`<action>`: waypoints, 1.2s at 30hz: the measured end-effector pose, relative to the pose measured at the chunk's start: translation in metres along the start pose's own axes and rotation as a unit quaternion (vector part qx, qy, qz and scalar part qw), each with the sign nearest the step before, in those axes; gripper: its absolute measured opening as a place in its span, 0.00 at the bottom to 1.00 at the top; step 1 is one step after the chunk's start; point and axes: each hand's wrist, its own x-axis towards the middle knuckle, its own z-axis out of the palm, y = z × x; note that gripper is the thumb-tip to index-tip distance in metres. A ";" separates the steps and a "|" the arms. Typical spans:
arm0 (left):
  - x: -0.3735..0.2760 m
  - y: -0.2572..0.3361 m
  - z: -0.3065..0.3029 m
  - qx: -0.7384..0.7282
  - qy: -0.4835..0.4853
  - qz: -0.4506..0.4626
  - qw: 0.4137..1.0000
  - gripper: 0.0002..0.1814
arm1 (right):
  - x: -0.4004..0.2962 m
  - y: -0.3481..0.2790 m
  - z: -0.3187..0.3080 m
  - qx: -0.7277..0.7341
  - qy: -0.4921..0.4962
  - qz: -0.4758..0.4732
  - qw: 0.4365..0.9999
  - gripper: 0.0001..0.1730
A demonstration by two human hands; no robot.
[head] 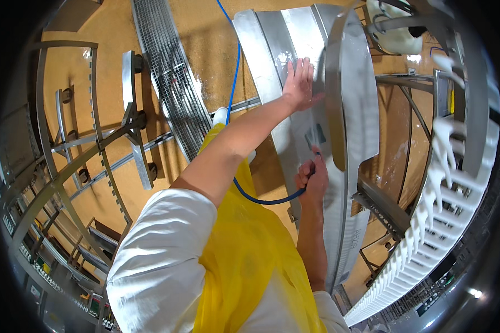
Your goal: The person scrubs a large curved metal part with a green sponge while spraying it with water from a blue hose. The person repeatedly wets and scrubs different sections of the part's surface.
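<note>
My left hand lies palm down on a wet stainless-steel panel, fingers a little apart, holding nothing. Lower down, my right hand grips the end of a dark blue hose, its tip showing by my thumb and fingers. A pale streak, apparently water, runs from that tip along the steel towards my left hand. The panel is long, with folded ridges, and droplets glisten around my left fingers. Just right of both hands stands a curved metal plate on edge.
A floor drain grating and a wheeled metal frame lie to the left. Blue hose trails over the tan floor. At right curves a white slatted conveyor belt. My yellow apron hangs near the panel.
</note>
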 end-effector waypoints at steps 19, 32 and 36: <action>0.138 -0.134 -0.012 0.003 0.090 -0.052 0.995 0.59 | 0.050 -0.034 0.072 -0.049 -0.083 0.014 0.995 0.23; -0.156 -0.071 -0.001 -0.548 0.069 0.244 0.797 0.24 | 0.117 -0.077 0.051 -0.071 -0.092 -0.159 0.980 0.25; -0.241 -0.069 0.008 -0.541 -0.020 0.192 0.818 0.21 | 0.131 -0.084 0.017 0.069 -0.111 -0.109 0.985 0.18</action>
